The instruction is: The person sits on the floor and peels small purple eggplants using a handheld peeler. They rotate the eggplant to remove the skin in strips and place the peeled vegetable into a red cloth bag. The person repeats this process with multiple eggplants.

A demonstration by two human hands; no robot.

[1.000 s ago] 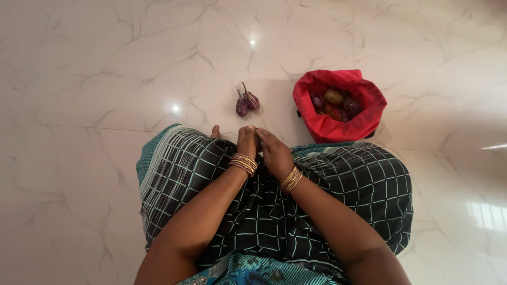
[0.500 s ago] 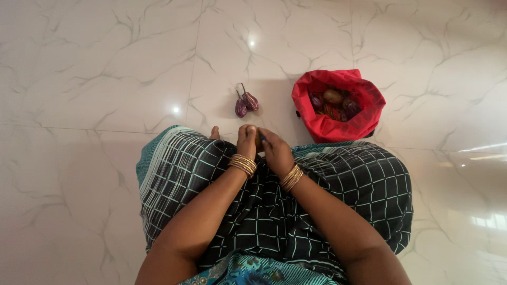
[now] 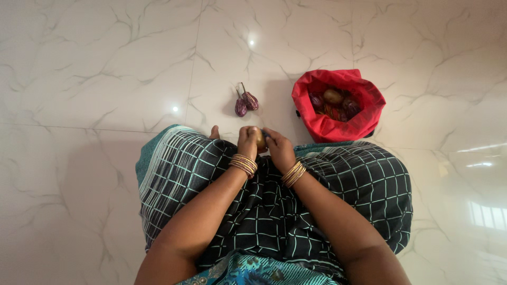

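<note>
Top-down view of someone sitting on a glossy white marble floor (image 3: 95, 79) with grey veins and a few light glares on the tiles. A red bag (image 3: 339, 105) sits open on the floor, up and to the right of the hands, rim rolled down, with small purple aubergines and one brownish round one inside. Two more aubergines (image 3: 246, 102) lie loose on the floor, touching each other, just ahead of the hands. The left hand (image 3: 247, 141) is curled around a small yellowish vegetable (image 3: 259, 138), right at the knees over the dark checked cloth (image 3: 317, 200). The right hand (image 3: 280, 149) is pressed up against it, fingers bent; can't tell what it's gripping, if anything. Gold bangles (image 3: 243, 163) on both wrists.
</note>
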